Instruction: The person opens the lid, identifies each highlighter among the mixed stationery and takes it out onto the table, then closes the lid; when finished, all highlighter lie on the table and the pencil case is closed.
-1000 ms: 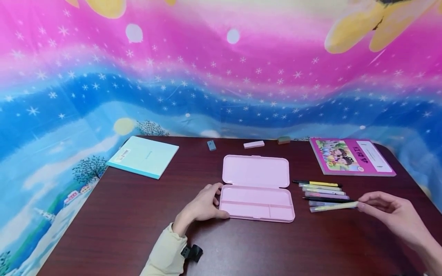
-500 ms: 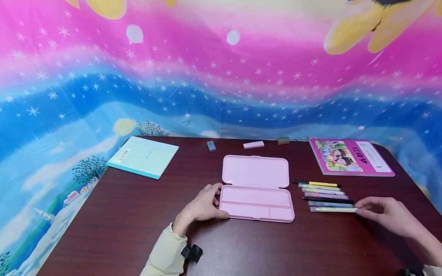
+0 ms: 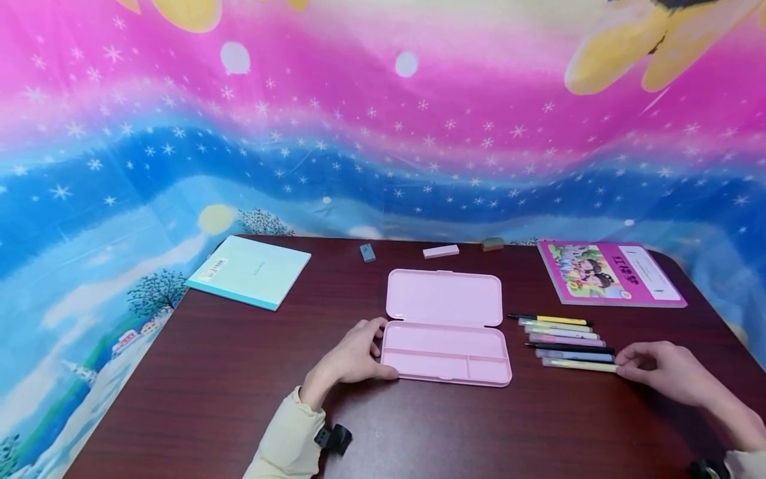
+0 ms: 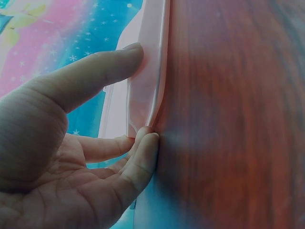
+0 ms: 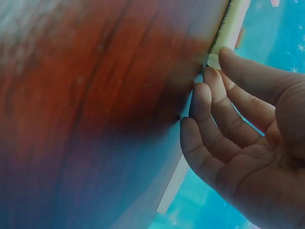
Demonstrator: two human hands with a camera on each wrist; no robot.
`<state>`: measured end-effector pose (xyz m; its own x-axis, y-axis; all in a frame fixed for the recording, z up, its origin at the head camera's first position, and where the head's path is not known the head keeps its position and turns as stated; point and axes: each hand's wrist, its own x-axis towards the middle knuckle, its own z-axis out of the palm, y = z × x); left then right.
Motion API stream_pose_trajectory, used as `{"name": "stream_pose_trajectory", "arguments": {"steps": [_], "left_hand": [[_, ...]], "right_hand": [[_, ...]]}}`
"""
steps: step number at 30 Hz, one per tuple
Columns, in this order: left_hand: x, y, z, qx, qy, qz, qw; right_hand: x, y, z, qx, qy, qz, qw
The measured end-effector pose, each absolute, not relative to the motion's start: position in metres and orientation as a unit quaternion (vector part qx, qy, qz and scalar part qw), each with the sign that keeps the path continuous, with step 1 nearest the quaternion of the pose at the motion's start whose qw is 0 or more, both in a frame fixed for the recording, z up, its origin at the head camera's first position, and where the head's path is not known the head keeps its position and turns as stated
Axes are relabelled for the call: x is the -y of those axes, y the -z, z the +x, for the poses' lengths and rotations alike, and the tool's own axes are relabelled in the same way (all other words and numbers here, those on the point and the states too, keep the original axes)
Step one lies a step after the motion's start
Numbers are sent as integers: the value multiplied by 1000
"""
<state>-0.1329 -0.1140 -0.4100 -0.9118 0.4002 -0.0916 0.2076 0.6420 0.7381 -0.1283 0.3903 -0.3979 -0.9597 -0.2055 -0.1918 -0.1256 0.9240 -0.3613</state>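
Observation:
A pink pencil case lies opened flat on the table, its lid folded back and its tray divided into compartments. My left hand holds the tray's left end, thumb against the front wall and fingers at the far left corner. In the left wrist view the thumb presses the pink side wall. To the right, several pens lie side by side in a row. At the row's near side my right hand pinches the right end of a pale yellow marker. The right wrist view shows its end between thumb and fingers.
A light blue notebook lies at the back left and a magenta book at the back right. Along the far edge are a blue eraser, a pink block and a greenish block. A patterned cloth hangs behind.
My right hand has lowered the yellow marker from a slant near the black pen to lie along the row's near side, then shifted it slightly right. The left hand stays on the case.

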Motion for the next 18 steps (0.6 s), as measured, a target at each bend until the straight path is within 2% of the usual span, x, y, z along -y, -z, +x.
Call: {"name": "stream_pose_trajectory", "arguments": {"steps": [5,9,14,18], "left_hand": [[114,410,-133,-898,-386,168,126],[114,410,-133,-898,-388,168,122],[113,409,-134,-897,-388,179,113],[113,409,-133,-896,-389,179,114]], "right_hand": [[-386,394,-129,-980,167,-73,84],[-376,383,-131,-982,177,-61,21],[-354,375,-138,-964,249,-69,-62],[-325,375,-148,-935,340,-71,-75]]}}
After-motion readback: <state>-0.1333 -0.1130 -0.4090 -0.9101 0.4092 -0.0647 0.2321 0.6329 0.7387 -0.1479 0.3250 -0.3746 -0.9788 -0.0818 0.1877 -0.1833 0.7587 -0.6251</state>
